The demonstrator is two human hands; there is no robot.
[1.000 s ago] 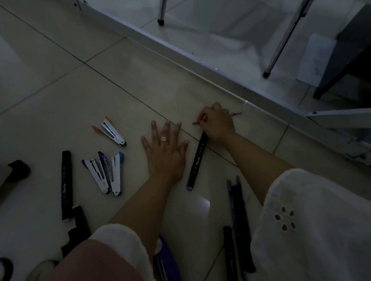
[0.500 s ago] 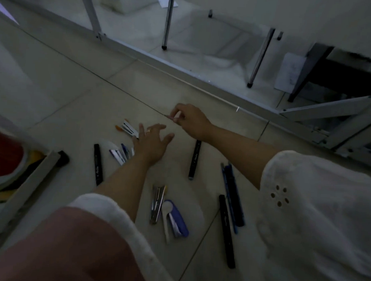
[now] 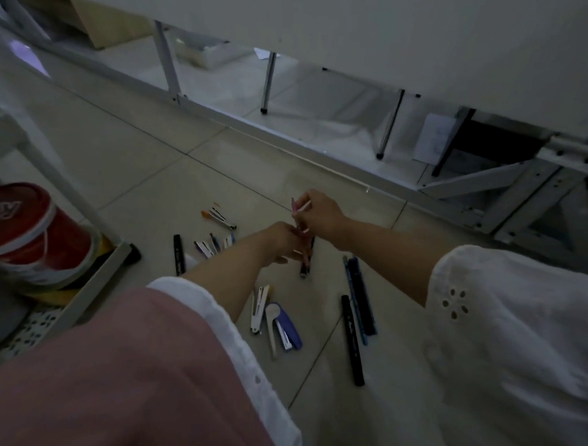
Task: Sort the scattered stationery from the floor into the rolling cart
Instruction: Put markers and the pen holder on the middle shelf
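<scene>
Dim and underexposed, with a grey-blue cast. Brightest on the glossy floor beyond the metal rail, faint sheen there. Soft, weak shadows. Motion blur on left hand and right hand. Straight lines bowed toward edges.

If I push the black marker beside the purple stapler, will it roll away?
Probably: the black marker looks round-bodied and lies on smooth, glossy floor tiles, so a sideways push would likely roll it. It looks stiff and slim, so likely light and unbending when lifted.

The left grip has lifted off the floor to the right grip, raised holding pens.
</scene>
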